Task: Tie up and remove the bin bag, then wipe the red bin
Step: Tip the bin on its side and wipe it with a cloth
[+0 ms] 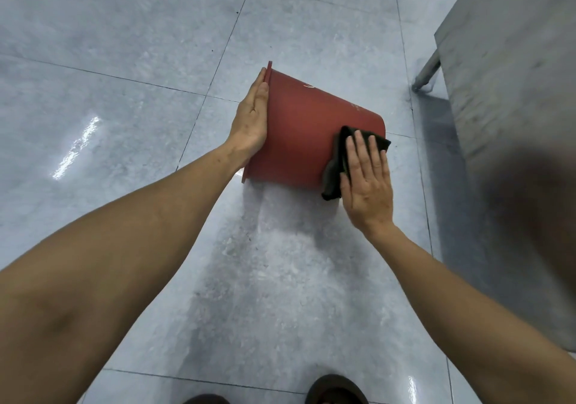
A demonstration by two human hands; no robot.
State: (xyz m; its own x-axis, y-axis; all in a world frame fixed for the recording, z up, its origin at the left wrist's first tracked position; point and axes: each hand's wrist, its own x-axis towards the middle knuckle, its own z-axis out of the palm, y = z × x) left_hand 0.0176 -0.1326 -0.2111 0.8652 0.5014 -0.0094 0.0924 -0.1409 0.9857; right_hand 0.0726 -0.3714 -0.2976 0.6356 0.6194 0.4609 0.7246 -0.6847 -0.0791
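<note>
red bin (299, 135) sideways | left hand (252, 120) flat on rim | right hand (367, 182) flat pressing black cloth (335, 170)

Support surface: a glossy grey-blue tiled floor (131, 60) with dark grout lines. At frame centre the red bin (308, 135) is on its side; contact with the floor cannot be confirmed. A metal leg (427, 71) stands upper right. Two dark shoes (336, 389) stand at the bottom edge.

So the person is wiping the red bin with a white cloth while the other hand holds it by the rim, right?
Not quite: the cloth is black, not white. The head view shows the right hand pressing it flat against the red bin, which lies on its side, while the left hand steadies it at the rim.
</note>
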